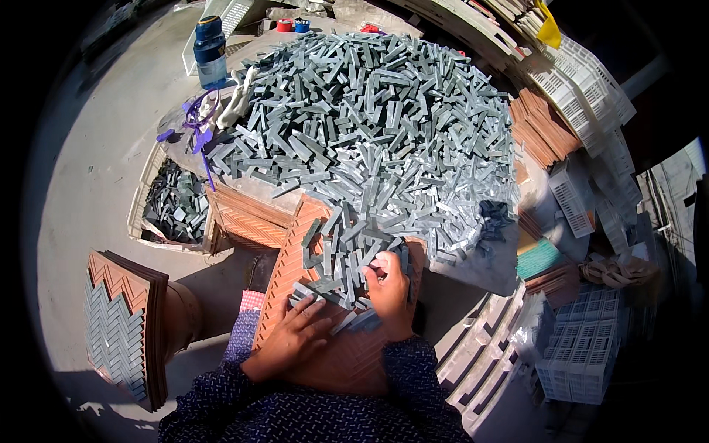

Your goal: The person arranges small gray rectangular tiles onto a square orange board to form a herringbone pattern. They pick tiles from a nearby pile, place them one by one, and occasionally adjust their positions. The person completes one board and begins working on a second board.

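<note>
A terracotta-coloured mould tray (pixel 301 214) with herringbone grooves lies tilted across my lap, its far end against the table. Loose grey stone strips (pixel 336 247) are heaped over its upper middle. My left hand (pixel 295 341) rests palm down at the near left of this heap, fingers stretched out and touching strips. At the heap's right side my right hand (pixel 389 294) has its thumb and fingers pinched together on a grey stone strip, largely hidden by the fingers. Beyond the tray a big pile of the same strips (pixel 384 111) covers the table.
At left stands a stack of mould trays (pixel 151 325), the top one partly filled with grey strips. A crate of dark stone pieces (pixel 136 203), a blue bottle (pixel 210 55) and purple ties (pixel 201 122) are nearby. White plastic crates (pixel 580 354) and a slatted pallet (pixel 480 362) stand right.
</note>
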`<state>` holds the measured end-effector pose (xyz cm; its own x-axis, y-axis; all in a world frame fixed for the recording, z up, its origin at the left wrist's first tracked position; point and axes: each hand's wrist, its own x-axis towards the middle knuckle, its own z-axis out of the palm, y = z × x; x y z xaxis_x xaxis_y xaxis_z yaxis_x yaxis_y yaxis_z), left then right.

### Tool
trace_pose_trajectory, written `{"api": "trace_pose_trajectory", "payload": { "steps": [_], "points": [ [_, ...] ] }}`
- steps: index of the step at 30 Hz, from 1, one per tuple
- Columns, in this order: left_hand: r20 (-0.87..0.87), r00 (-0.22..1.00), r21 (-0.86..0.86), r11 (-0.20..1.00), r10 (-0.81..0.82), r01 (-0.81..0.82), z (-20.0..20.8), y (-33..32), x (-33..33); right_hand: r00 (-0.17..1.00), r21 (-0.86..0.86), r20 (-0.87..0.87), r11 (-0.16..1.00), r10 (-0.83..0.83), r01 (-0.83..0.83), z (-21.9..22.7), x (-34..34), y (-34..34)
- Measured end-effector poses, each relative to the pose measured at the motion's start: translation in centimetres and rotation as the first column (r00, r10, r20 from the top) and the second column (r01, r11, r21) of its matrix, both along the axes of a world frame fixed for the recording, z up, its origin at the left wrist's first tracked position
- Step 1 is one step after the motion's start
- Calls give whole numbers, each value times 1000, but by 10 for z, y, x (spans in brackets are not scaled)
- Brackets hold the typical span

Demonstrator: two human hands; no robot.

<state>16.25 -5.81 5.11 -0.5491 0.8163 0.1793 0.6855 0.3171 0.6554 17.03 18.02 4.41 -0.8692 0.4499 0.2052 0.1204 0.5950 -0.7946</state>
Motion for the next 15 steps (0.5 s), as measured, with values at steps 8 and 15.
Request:
{"api": "trace_pose_trajectory", "payload": {
  "steps": [8, 15],
  "points": [
    [68, 996, 157, 985, 58, -68, 9, 0, -6, 983, -11, 181, 999, 37, -36, 18, -2, 0],
    [141, 989, 259, 962, 50, -85, 14, -3, 0, 991, -547, 50, 827, -122, 130, 15, 8, 10]
  ]
}}
